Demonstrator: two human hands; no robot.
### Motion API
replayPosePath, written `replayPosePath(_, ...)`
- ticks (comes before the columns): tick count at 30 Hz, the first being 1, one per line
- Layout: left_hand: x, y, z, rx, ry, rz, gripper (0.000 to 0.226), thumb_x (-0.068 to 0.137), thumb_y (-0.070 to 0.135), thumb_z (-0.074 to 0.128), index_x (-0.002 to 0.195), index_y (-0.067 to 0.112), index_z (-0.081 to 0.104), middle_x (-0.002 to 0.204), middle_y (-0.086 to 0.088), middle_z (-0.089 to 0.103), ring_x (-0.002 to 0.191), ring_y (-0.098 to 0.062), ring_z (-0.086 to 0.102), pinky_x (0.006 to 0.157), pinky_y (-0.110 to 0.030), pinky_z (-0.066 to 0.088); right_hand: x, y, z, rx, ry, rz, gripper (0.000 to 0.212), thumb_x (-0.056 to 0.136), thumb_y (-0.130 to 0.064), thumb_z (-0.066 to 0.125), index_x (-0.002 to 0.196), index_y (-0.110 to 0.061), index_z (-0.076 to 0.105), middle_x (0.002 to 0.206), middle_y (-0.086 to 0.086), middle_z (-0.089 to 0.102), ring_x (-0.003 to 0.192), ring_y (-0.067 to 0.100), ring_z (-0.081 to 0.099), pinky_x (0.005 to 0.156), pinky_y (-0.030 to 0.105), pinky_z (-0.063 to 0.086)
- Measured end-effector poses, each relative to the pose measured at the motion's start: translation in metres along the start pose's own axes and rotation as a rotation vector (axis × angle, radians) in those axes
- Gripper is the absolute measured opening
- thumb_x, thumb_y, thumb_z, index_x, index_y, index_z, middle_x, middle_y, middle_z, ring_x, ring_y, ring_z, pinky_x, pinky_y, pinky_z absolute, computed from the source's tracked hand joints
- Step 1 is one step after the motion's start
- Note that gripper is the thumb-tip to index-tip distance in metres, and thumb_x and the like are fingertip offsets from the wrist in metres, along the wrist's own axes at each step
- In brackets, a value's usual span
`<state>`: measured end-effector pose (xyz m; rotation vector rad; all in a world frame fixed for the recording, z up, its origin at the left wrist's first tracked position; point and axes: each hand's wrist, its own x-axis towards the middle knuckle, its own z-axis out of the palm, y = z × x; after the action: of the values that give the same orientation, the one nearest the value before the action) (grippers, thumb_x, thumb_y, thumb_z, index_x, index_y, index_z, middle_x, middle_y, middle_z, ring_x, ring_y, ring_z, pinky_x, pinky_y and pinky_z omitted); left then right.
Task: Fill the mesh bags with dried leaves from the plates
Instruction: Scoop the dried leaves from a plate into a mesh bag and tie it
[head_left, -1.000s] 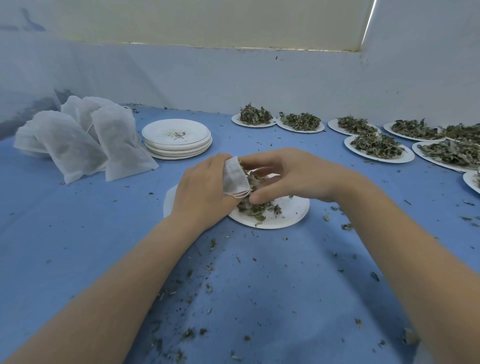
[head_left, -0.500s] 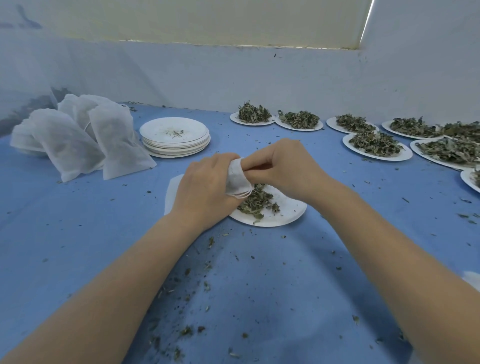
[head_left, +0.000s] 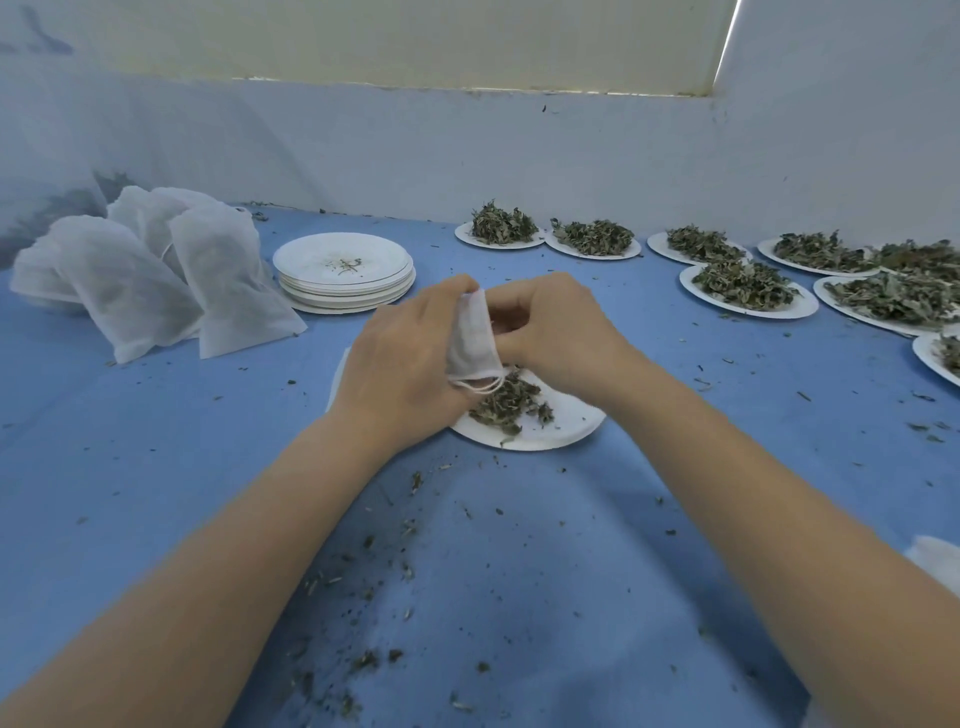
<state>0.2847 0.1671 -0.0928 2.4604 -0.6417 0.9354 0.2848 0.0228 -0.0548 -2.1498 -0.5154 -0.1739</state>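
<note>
I see the left hand (head_left: 410, 364) gripping the small mesh bag (head_left: 474, 338) over the near plate (head_left: 561, 431) at centre worktop, and the right hand (head_left: 558, 332) curled with fingers pinched at the bag's mouth, apparently pushing leaves in. Remaining dried leaves (head_left: 506, 405) sit on that plate just under the bag; filled bags (head_left: 156, 275) far left beside the empty plate stack (head_left: 345, 273), full plates (head_left: 748, 288) far right.

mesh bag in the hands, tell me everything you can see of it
The mesh bag is small, white and of fine, slightly see-through fabric. A white drawstring loops from its lower edge. The left hand grips it; the right hand is at its mouth. It hangs above the plate of dried leaves.
</note>
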Motion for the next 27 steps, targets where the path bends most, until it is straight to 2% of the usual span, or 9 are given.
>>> replayPosePath(3,0.000,-0.008,-0.002,0.031,-0.039,-0.033,0.067,0.061,0.015,0.081,0.121,0.004,0.053,0.109,-0.012,0.064,0.091,-0.035,0.061,0.076,-0.037,0.043,0.001,0.003,-0.014,0.108,-0.107,0.023,0.028,0.084,-0.002,0.061,0.096,-0.023,0.074,0.090,-0.008,0.074,0.080,-0.001,0.067,0.072,0.017,0.055)
replayPosePath(5,0.000,-0.014,-0.002,0.074,-0.039,-0.046,0.065,0.059,0.012,0.081,0.119,0.005,0.055,0.108,-0.014,0.063,0.089,-0.038,0.060,0.075,-0.038,0.042,0.002,0.007,-0.022,0.016,-0.052,0.042,0.030,0.087,-0.002,0.055,0.096,-0.025,0.073,0.092,-0.007,0.072,0.085,0.007,0.069,0.079,0.025,0.056)
replayPosePath(8,0.000,-0.022,-0.001,0.066,-0.030,-0.148,0.063,0.067,0.016,0.075,0.125,0.010,0.051,0.119,-0.010,0.059,0.103,-0.034,0.055,0.082,-0.036,0.038,0.002,0.011,-0.027,-0.372,-0.052,0.072,0.012,0.084,-0.032,0.063,0.094,-0.034,0.069,0.086,-0.017,0.064,0.083,0.005,0.063,0.065,0.021,0.052)
replayPosePath(10,-0.001,-0.025,0.002,0.049,-0.038,-0.184,0.064,0.070,0.023,0.073,0.127,0.014,0.047,0.123,-0.004,0.058,0.107,-0.029,0.053,0.081,-0.032,0.036,0.001,0.015,-0.023,-0.442,-0.172,0.144,0.028,0.073,-0.054,0.069,0.096,-0.038,0.066,0.089,-0.016,0.061,0.083,0.002,0.055,0.064,0.021,0.044)
replayPosePath(12,-0.002,-0.025,0.003,0.030,-0.041,-0.202,0.062,0.071,0.030,0.072,0.126,0.018,0.046,0.121,0.000,0.058,0.105,-0.026,0.054,0.075,-0.028,0.034,0.002,0.016,-0.014,-0.538,-0.272,0.145,0.044,0.067,-0.059,0.071,0.105,-0.041,0.062,0.096,-0.013,0.057,0.086,0.005,0.048,0.064,0.022,0.038)
replayPosePath(18,-0.004,-0.026,0.006,-0.043,-0.073,-0.247,0.058,0.072,0.036,0.071,0.122,0.024,0.045,0.119,0.002,0.058,0.098,-0.026,0.055,0.071,-0.029,0.038,0.003,0.023,-0.003,-0.666,-0.280,0.038,0.035,0.077,-0.039,0.070,0.110,-0.031,0.066,0.085,-0.011,0.053,0.083,0.007,0.045,0.069,0.024,0.042)
replayPosePath(22,-0.004,-0.028,0.007,-0.031,-0.092,-0.235,0.059,0.070,0.033,0.071,0.122,0.023,0.045,0.120,0.003,0.057,0.099,-0.027,0.055,0.072,-0.031,0.040,0.004,0.023,-0.004,-0.635,-0.258,0.028,0.027,0.081,-0.030,0.069,0.107,-0.026,0.071,0.067,-0.021,0.046,0.073,0.003,0.047,0.056,0.012,0.038)
replayPosePath(24,-0.005,-0.028,0.007,-0.020,-0.122,-0.232,0.062,0.069,0.031,0.071,0.124,0.024,0.044,0.122,0.003,0.056,0.101,-0.028,0.054,0.075,-0.034,0.042,0.004,0.023,-0.011,-0.608,-0.240,0.037,0.025,0.082,-0.030,0.070,0.106,-0.026,0.071,0.066,-0.024,0.045,0.074,0.004,0.049,0.055,0.005,0.035)
replayPosePath(27,-0.005,-0.029,0.007,0.002,-0.142,-0.213,0.064,0.068,0.025,0.071,0.125,0.023,0.043,0.124,0.001,0.054,0.101,-0.030,0.054,0.076,-0.034,0.040,0.003,0.018,-0.029,-0.530,-0.186,0.088,0.025,0.082,-0.031,0.072,0.106,-0.027,0.071,0.071,-0.024,0.048,0.075,0.004,0.054,0.060,0.007,0.038)
